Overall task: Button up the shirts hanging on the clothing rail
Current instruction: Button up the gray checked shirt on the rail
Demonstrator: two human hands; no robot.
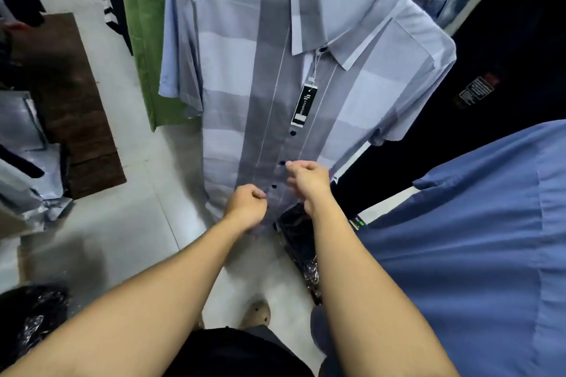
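A short-sleeved shirt (232,76) in pale blue and grey blocks hangs in front of me on a dark hanger. Dark buttons run down its closed front placket (286,147), and a black paper tag (303,105) dangles below the collar. My left hand (246,208) pinches the fabric at the bottom of the placket, near the hem. My right hand (307,182) has curled fingers at the placket's right edge, beside a lower button (282,163). Whether it pinches cloth is hard to tell. The lowest part of the hem is hidden behind both hands.
A darker blue shirt (477,239) hangs close on the right, a green garment (141,40) on the left. Black plastic-wrapped bundles (301,242) lie on the pale tiled floor (128,223) under the shirt. A brown mat (67,101) and folded packs (21,147) lie at the left.
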